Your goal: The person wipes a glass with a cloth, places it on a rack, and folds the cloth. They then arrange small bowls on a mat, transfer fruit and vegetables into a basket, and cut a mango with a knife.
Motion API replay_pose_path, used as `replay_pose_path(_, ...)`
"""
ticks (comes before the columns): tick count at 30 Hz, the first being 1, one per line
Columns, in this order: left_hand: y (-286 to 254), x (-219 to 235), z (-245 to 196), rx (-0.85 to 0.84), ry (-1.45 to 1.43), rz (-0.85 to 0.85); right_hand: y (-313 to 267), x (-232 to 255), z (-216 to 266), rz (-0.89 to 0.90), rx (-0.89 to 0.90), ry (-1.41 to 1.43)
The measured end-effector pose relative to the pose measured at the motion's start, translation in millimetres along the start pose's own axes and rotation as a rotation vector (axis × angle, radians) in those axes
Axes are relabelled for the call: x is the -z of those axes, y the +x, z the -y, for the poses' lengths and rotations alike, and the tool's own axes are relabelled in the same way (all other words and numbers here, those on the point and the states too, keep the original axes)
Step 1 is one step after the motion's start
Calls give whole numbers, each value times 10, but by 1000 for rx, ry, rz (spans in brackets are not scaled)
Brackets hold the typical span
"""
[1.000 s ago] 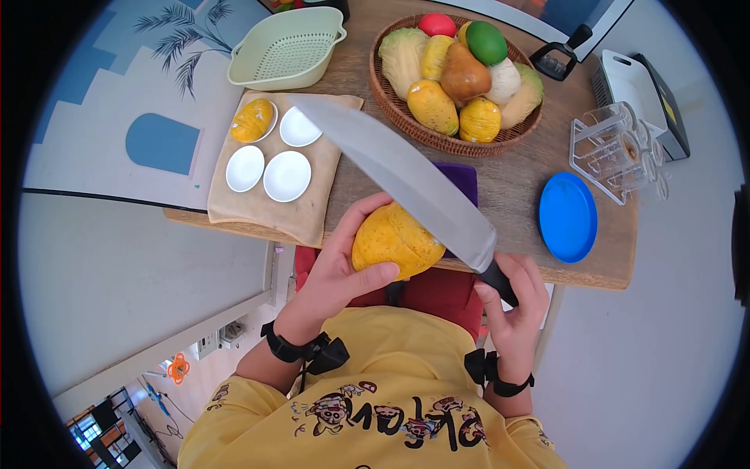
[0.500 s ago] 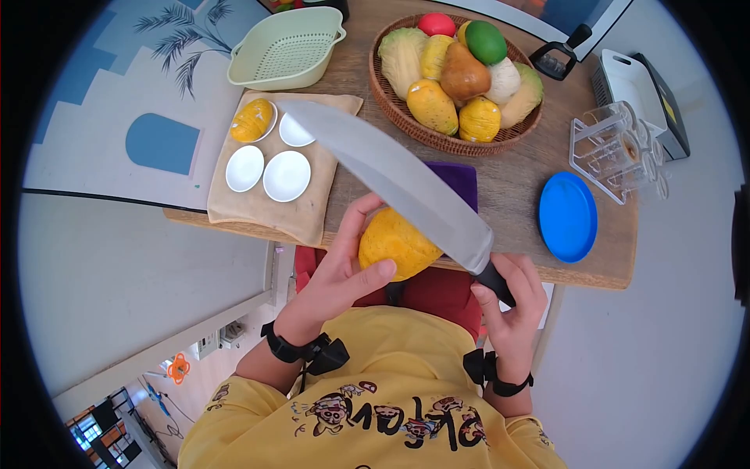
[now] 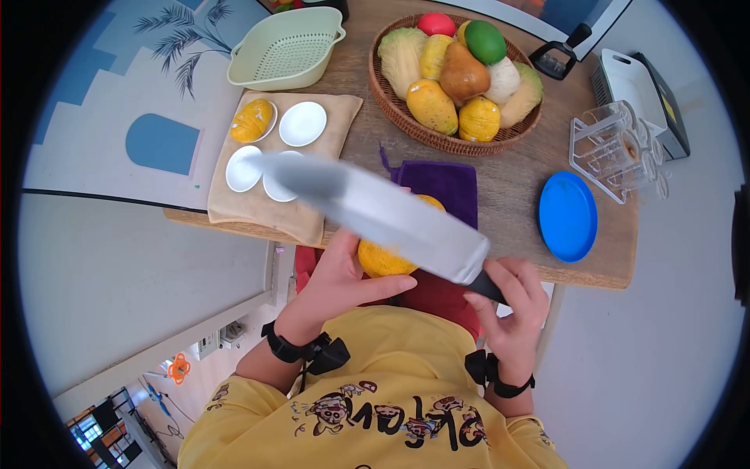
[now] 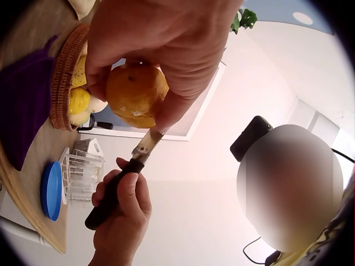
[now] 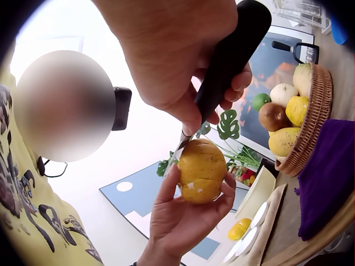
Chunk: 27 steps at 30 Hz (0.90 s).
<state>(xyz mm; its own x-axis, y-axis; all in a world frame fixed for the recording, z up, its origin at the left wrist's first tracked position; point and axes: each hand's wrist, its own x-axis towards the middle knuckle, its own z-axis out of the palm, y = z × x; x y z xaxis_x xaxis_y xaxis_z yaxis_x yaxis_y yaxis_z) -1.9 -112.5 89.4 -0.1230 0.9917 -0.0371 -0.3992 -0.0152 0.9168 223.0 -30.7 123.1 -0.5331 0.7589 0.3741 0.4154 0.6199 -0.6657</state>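
Note:
My left hand point(image 3: 332, 280) grips a round yellow-orange fruit point(image 3: 380, 259) above the table's front edge, its thumb along the near side. My right hand point(image 3: 516, 313) holds the black handle point(image 3: 486, 287) of a large knife, whose broad blade point(image 3: 391, 223) slants across the fruit in the head view and hides part of it. In the right wrist view thin lines mark the fruit's skin point(image 5: 202, 169), and the blade lies against its side. The left wrist view shows the fruit point(image 4: 136, 94) between thumb and fingers, with the knife handle point(image 4: 113, 197) beyond.
Behind the hands lies a purple cloth point(image 3: 457, 184). A wicker basket point(image 3: 391, 109) of fruit stands at the back, a blue plate point(image 3: 568, 217) and a glass rack point(image 3: 598, 168) at right. At left are white dishes point(image 3: 303, 123) on a beige mat, one holding yellow fruit, and a green colander point(image 3: 285, 47).
The knife's tip has swung toward me, and the blade now covers more of the fruit and crosses the front white dishes. The left thumb has shifted right along the fruit's near side.

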Motion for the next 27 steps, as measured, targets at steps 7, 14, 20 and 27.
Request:
replay_pose_path(7, 57, -102, -78, -7, 18, -41, -9, -23, -8, 0, 25, -17)
replay_pose_path(14, 65, -40, -72, -4, 196, 4, 15, 29, 29, 63, 61, 37)
replay_pose_path(20, 52, -60, -96, -32, 17, -49, -14, -17, -20, 31, 19, 11)
replay_pose_path(27, 103, 0, -27, -174, 251, -42, 24, 28, 5, 73, 55, 34)
